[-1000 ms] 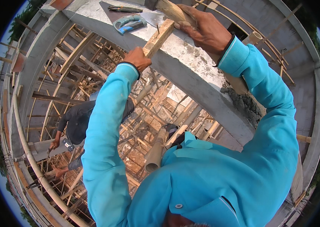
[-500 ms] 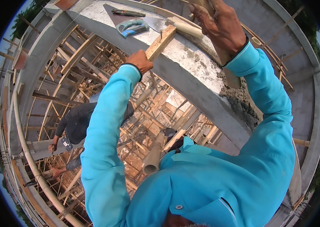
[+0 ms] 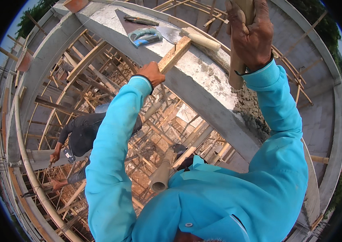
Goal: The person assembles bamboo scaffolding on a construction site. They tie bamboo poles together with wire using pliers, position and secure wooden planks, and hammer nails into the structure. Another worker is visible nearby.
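Observation:
My left hand is closed round the near end of a short wooden block. A nail stands up out of the block, which lies at the edge of a whitish concrete beam. Above the beam at the upper right, my right hand is wrapped round a thick wooden handle. The handle's upper end runs out of the picture, so the tool's head is hidden. Beyond the block lie a handsaw with a blue-grey grip, a dark slim hand tool and a trowel.
Rough wet mortar covers the beam's right part. Below the beam is a deep drop with bamboo poles and timber scaffolding. A co-worker in dark clothes is lower down at left. A grey pipe points up near my chest.
My right hand has shifted right and slightly down in the picture, and its handle has swung more upright. My left hand still grips the block; the whole view has shifted slightly.

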Demonstrator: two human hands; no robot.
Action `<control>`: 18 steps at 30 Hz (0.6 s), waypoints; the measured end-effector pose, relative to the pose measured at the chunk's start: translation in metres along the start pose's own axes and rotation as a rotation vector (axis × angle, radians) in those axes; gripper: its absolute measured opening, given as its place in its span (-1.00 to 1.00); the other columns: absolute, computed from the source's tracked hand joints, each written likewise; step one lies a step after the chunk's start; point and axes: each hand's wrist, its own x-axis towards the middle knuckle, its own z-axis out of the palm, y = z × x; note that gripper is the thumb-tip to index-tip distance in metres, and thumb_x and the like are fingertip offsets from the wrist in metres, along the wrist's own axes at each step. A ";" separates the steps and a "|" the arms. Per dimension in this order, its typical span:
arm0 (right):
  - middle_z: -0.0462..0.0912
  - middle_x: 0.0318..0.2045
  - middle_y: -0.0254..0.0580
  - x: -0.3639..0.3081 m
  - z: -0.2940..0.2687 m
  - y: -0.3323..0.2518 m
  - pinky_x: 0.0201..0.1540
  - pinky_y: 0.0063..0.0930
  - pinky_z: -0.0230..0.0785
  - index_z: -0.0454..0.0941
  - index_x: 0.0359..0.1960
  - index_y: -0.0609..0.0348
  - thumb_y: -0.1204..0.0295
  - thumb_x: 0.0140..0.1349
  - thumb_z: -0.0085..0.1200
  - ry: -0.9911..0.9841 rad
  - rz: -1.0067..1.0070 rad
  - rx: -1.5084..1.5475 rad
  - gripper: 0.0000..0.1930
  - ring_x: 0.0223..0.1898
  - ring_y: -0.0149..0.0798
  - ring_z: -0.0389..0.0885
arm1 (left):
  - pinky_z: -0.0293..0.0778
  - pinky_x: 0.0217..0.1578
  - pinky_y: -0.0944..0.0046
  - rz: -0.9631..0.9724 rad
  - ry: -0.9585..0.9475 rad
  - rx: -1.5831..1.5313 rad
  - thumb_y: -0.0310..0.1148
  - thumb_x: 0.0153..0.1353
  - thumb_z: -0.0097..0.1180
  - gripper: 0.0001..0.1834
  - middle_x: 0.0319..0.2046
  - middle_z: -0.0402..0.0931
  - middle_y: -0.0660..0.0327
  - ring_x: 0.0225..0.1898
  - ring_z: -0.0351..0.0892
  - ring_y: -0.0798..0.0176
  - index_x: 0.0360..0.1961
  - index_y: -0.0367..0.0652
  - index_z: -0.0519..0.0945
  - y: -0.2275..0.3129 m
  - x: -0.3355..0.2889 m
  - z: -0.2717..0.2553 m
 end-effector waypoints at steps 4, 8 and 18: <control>0.66 -0.40 0.32 -0.032 0.032 -0.016 -0.12 0.12 0.52 0.23 0.35 0.29 0.35 0.33 0.10 -0.707 0.261 -0.220 -0.41 -0.28 0.34 0.67 | 0.57 -0.07 -0.04 0.043 0.087 -0.017 -0.20 -0.06 0.30 -0.41 -0.22 0.62 -0.42 -0.10 0.68 -0.31 -0.14 -0.56 0.60 -0.003 -0.002 0.010; 0.66 -0.41 0.30 -0.017 0.027 0.006 -0.28 0.10 0.55 0.20 0.38 0.27 0.36 0.32 0.12 -0.502 0.173 -0.173 -0.37 -0.39 0.26 0.68 | 0.58 -0.07 -0.02 0.041 0.093 0.033 -0.22 -0.05 0.30 -0.45 -0.23 0.63 -0.40 -0.09 0.70 -0.27 -0.16 -0.55 0.62 -0.003 0.002 0.007; 0.63 -0.43 0.38 -0.039 0.043 -0.008 -0.14 0.20 0.49 0.20 0.32 0.30 0.32 0.34 0.04 -0.676 0.267 -0.250 -0.43 -0.30 0.42 0.63 | 0.51 0.15 -0.05 -0.023 0.052 0.009 -0.23 0.03 0.21 -0.50 -0.04 0.61 -0.35 0.06 0.62 -0.29 -0.09 -0.44 0.65 0.006 -0.002 -0.001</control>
